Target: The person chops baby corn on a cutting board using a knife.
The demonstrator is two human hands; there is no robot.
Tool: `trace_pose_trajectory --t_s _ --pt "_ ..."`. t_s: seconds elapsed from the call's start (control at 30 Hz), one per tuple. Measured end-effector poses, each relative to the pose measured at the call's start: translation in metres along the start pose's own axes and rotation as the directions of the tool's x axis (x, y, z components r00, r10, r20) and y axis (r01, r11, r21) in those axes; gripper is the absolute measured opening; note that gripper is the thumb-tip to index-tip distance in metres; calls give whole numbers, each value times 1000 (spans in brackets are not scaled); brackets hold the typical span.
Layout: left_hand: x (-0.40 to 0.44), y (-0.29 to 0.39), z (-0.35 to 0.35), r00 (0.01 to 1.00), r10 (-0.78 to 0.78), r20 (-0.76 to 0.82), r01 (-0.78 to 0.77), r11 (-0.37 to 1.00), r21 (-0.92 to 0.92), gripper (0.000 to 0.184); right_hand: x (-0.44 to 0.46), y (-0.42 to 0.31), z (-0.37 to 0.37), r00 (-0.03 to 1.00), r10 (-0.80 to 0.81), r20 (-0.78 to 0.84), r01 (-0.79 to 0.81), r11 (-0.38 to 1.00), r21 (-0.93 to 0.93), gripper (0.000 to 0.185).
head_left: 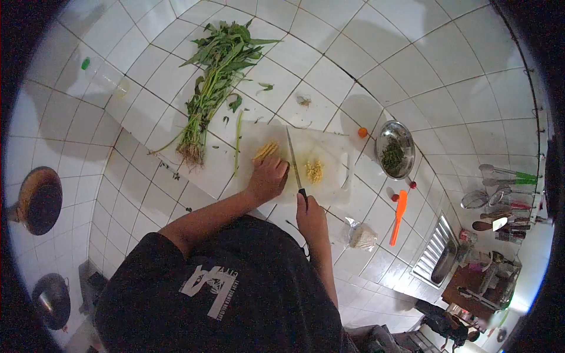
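On a translucent white cutting board (329, 147), my left hand (269, 178) is curled with its fingertips on long pale-yellow vegetable strips (266, 150). My right hand (311, 219) is closed around the black handle of a kitchen knife (293, 157). Its long blade points away from me, between the strips and a small heap of chopped yellow pieces (314, 172). Fingers of my left hand partly hide the near ends of the strips. A green stem (238, 141) lies along the board's left side.
A bunch of leafy greens with roots (215, 88) lies at left. To the right are a steel bowl of chopped greens (395, 150), an orange round fruit or vegetable (362, 132), small red ones (413, 185), an orange knife-like utensil (398, 217) and a plastic bag (362, 237).
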State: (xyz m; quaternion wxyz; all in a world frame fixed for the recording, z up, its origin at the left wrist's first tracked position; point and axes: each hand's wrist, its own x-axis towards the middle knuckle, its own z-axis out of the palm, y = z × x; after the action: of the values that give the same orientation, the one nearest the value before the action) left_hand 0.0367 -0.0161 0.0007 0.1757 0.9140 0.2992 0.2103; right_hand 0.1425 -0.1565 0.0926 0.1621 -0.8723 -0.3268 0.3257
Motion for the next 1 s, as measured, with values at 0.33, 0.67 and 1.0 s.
trace_pose_trajectory --t_s 0.33,0.67,1.0 --pt "-2 -2 1 1000 -7 23 7 1000 17 23 18 19 36 996 -86 -38 84 996 -42 42" --pt "2 0 -1 1000 -3 -10 3 1000 -14 22 0 1 9 999 -18 41 20 999 -44 43" --pt "0 -3 2 999 -10 53 8 999 46 23 21 5 30 999 -25 45 27 998 -50 46"
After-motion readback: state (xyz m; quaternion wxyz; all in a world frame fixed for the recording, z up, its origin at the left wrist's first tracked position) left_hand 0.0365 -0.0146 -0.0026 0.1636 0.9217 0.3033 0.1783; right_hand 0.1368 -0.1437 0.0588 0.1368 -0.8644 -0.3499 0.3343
